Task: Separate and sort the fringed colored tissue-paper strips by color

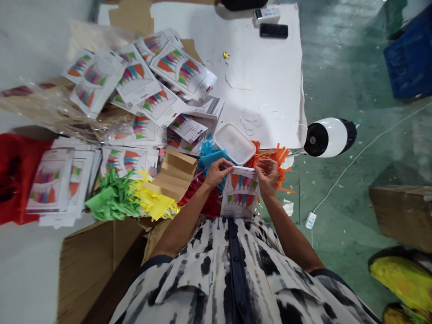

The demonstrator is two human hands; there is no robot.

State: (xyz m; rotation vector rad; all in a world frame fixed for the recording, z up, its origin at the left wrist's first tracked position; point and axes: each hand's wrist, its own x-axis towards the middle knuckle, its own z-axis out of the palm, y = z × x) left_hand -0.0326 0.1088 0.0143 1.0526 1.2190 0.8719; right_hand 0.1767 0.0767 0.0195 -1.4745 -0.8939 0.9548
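Thumb and fingertips of the left hand (pixel 218 172) pinch the top left corner of a flat white rectangular packet printed with multicoloured tassels (pixel 240 194), while the right hand (pixel 267 177) pinches its top right corner; both grips are closed on the edge. The packet is at the centre of the frame, just below a shallow white rectangular plastic tray (pixel 235 143). Bright orange fringed paper (pixel 281 157) lies beside the right hand, blue fringed paper (pixel 206 152) near the left. Similar white printed packets (pixel 184 67) are heaped in the upper left, above green fringed paper (pixel 113 198) and yellow fringed paper (pixel 151 198).
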